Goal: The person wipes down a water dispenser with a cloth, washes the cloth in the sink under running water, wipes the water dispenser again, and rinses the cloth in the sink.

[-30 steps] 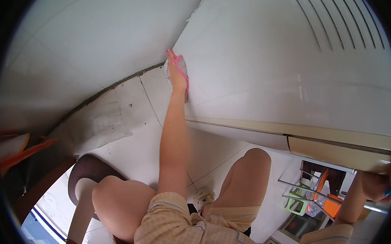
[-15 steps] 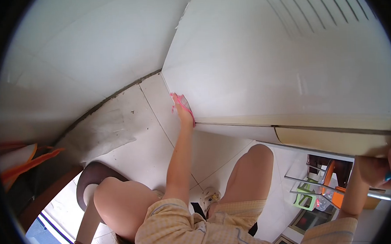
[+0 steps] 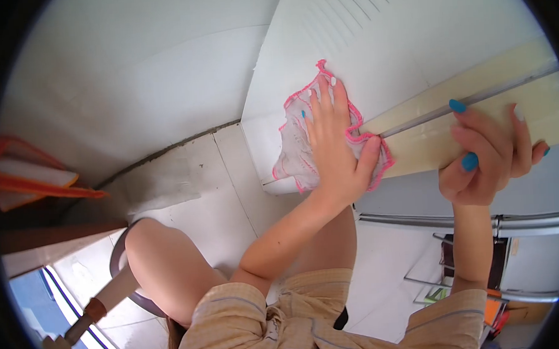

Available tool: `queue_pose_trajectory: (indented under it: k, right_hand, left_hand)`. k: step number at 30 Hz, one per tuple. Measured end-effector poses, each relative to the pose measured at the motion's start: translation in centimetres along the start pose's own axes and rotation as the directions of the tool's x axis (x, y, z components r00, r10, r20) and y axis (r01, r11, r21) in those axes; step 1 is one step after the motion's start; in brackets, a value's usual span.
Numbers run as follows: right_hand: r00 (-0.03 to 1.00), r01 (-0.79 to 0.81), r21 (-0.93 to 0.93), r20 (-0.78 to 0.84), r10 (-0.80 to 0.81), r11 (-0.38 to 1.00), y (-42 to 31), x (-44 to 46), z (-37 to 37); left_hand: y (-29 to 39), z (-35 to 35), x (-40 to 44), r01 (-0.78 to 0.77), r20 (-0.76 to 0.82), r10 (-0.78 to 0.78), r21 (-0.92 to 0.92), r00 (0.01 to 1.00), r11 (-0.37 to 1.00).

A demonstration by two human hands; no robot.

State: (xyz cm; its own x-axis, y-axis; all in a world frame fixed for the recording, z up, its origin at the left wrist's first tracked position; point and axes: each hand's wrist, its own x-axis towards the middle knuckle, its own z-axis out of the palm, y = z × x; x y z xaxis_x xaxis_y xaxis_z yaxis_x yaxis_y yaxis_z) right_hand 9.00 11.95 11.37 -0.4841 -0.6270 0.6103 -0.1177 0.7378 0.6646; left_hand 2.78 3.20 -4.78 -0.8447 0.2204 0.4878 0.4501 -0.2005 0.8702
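My left hand [image 3: 335, 143] lies flat on a thin white cloth with pink edging [image 3: 297, 142], fingers spread and stretched out. It presses the cloth against a large white panel [image 3: 412, 54], near the panel's lower corner and over the end of a cream-coloured edge strip [image 3: 411, 148]. Part of the cloth is hidden under the palm. In front of the cream strip, farther right, my right hand [image 3: 490, 160] is raised with its fingers loosely bent and apart. Nothing shows in it, and I cannot tell whether it touches the strip.
A white wall [image 3: 141, 74] meets the tiled floor [image 3: 212, 209] along a dark, dirty line. Orange-edged material [image 3: 36, 181] sits at the left above a brown ledge [image 3: 55, 240]. Metal rails [image 3: 421, 221] run below the panel at right. A round dark seat [image 3: 122, 252] is beneath me.
My left hand has moved up and right from the panel's low corner, with the cloth now spread under it. My right hand has come inward from the right edge. The camera view has shifted.
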Motion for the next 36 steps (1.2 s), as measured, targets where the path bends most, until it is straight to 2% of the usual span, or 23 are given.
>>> queue_pose_trajectory:
  k: [2,4,5,6,7,8,10,12,13,14,15,16,18,20,22,25,27,28,29,31,33,35,36]
  right_hand:
    - [0.999,-0.041,-0.042,-0.004,0.040,0.998,-0.5,0.3,0.0]
    - [1.000,0.013,-0.045,0.015,-0.013,0.999,-0.6,0.7,-0.1]
    - [0.999,0.035,-0.048,0.028,-0.034,0.998,-0.5,0.7,0.0]
    - [0.998,0.057,-0.051,0.042,-0.055,0.997,-0.4,0.7,0.1]
    - [0.997,0.075,-0.078,0.025,-0.073,0.994,-0.3,0.6,0.2]
    - [0.996,0.084,-0.100,0.029,-0.082,0.991,-0.2,0.5,0.1]
    - [0.994,0.104,-0.145,0.038,-0.099,0.984,0.0,0.4,0.1]
    - [0.999,0.037,-0.139,0.019,-0.034,0.990,0.0,0.1,0.1]
    - [1.000,0.013,-0.138,0.014,-0.011,0.990,0.0,0.0,0.1]
    - [0.999,0.036,-0.140,0.034,-0.031,0.990,0.0,0.0,0.0]
    - [0.998,0.046,-0.146,0.051,-0.039,0.988,0.1,0.0,-0.2]
    - [0.997,0.057,-0.151,0.067,-0.047,0.987,0.2,0.0,-0.4]
    - [0.990,0.070,-0.094,0.130,-0.057,0.993,0.6,0.2,-0.8]
    - [0.978,0.106,-0.011,0.180,-0.102,0.994,1.1,0.6,-1.0]
    - [0.970,0.132,0.030,0.202,-0.135,0.991,0.6,1.0,-1.1]
    - [0.983,0.083,-0.225,0.180,-0.042,0.971,-0.5,1.1,-1.3]
    - [0.991,0.076,-0.056,0.117,-0.069,0.995,0.6,0.3,-1.3]
    - [0.993,0.062,-0.092,0.101,-0.053,0.994,0.7,0.0,-0.6]
    - [0.986,0.021,0.085,-0.167,-0.006,0.996,0.7,-0.4,0.7]
    - [0.859,0.018,0.237,-0.500,0.106,0.971,0.6,-1.1,2.1]
    - [0.730,-0.124,0.262,-0.629,0.267,0.957,0.3,-1.5,2.6]
    - [0.544,-0.278,0.403,-0.683,0.488,0.872,-1.1,-2.1,3.5]
    - [0.449,-0.309,0.487,-0.683,0.577,0.817,-1.4,-2.2,3.9]
  left_hand:
    - [-0.4,-0.2,-0.2,-0.034,0.030,0.032,0.049,0.999,0.998]
    - [-3.1,-0.1,-1.7,-0.063,-0.028,0.060,-0.116,0.998,0.991]
    - [-4.2,0.1,-2.6,-0.047,-0.035,0.043,-0.108,0.998,0.993]
    - [-5.1,0.3,-3.5,0.191,-0.116,-0.231,-0.284,0.966,0.940]
    - [-6.3,0.5,-4.5,0.379,-0.142,-0.491,-0.466,0.860,0.799]
    - [-8.3,0.5,-5.7,0.387,-0.137,-0.497,-0.465,0.857,0.796]
    - [-14.1,-0.1,-9.3,0.412,-0.232,-0.454,-0.207,0.860,0.887]
    - [-21.1,0.2,-13.6,0.422,-0.266,-0.425,-0.070,0.866,0.904]
    - [-25.2,0.7,-16.1,0.478,-0.265,-0.623,-0.448,0.736,0.756]
    - [-27.2,0.7,-17.4,0.433,-0.172,-0.788,-0.757,0.590,0.490]
    - [-27.7,0.4,-17.9,0.441,-0.161,-0.791,-0.756,0.591,0.483]
    - [-28.1,0.2,-18.3,0.528,-0.105,-0.936,-0.802,0.335,0.279]
    - [-29.0,0.6,-19.1,0.566,-0.021,-0.998,-0.823,0.052,0.046]
    - [-31.7,1.8,-21.3,0.501,-0.168,-0.947,-0.816,0.272,0.289]
    - [-29.4,1.8,-20.1,0.528,-0.167,-0.934,-0.787,0.317,0.320]
    - [-21.5,2.3,-16.0,0.561,-0.250,-0.820,-0.624,0.515,0.543]
    - [-14.8,2.5,-12.6,0.504,-0.294,-0.665,-0.467,0.687,0.727]
    - [-11.5,2.3,-11.0,0.443,-0.301,-0.563,-0.383,0.770,0.810]
    - [-8.7,2.1,-9.4,0.365,-0.290,-0.447,-0.296,0.846,0.883]
    - [-4.1,2.1,-6.7,0.177,-0.235,-0.206,-0.139,0.950,0.974]
    - [-0.9,1.9,-4.7,0.015,-0.178,-0.017,-0.012,0.984,1.000]
    - [1.3,2.0,-2.7,-0.216,-0.097,0.227,0.112,0.969,0.970]
    - [2.8,2.2,-1.5,-0.261,-0.092,0.272,0.119,0.958,0.958]
